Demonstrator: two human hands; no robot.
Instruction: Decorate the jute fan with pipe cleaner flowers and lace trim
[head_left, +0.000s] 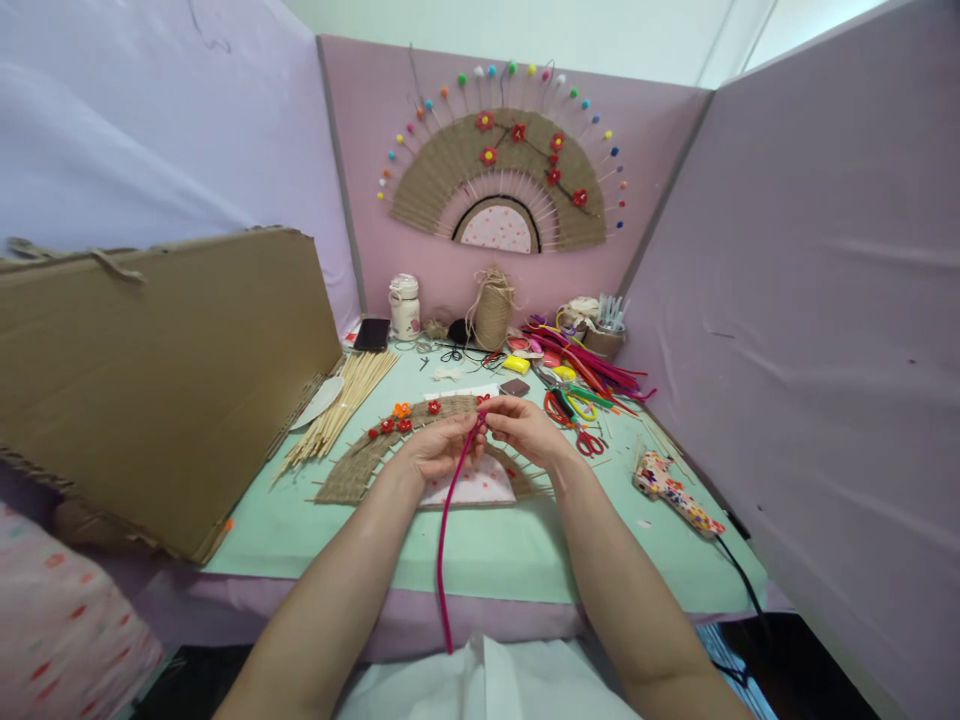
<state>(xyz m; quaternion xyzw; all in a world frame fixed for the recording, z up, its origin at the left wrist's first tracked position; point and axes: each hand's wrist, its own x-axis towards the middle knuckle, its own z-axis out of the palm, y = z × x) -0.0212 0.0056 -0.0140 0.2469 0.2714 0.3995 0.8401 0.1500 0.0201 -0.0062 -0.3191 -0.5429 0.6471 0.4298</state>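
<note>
My left hand (pixel 435 447) and my right hand (pixel 525 428) meet above the table's middle, both pinched on the top end of a long magenta pipe cleaner (pixel 448 520) that hangs down toward me. Under my hands lies a half-made jute fan (pixel 360 468) on wooden sticks. It carries small red and orange flowers (pixel 401 415) and a pink dotted centre (pixel 472 485).
A big cardboard sheet (pixel 150 380) leans at the left, with a bundle of wooden sticks (pixel 345 405) beside it. Pipe cleaners (pixel 585 365), red scissors (pixel 589 440), a twine spool (pixel 493 310), a jar (pixel 405 305) and a patterned glue gun (pixel 675 495) lie right and back. A finished fan (pixel 499 175) hangs on the wall.
</note>
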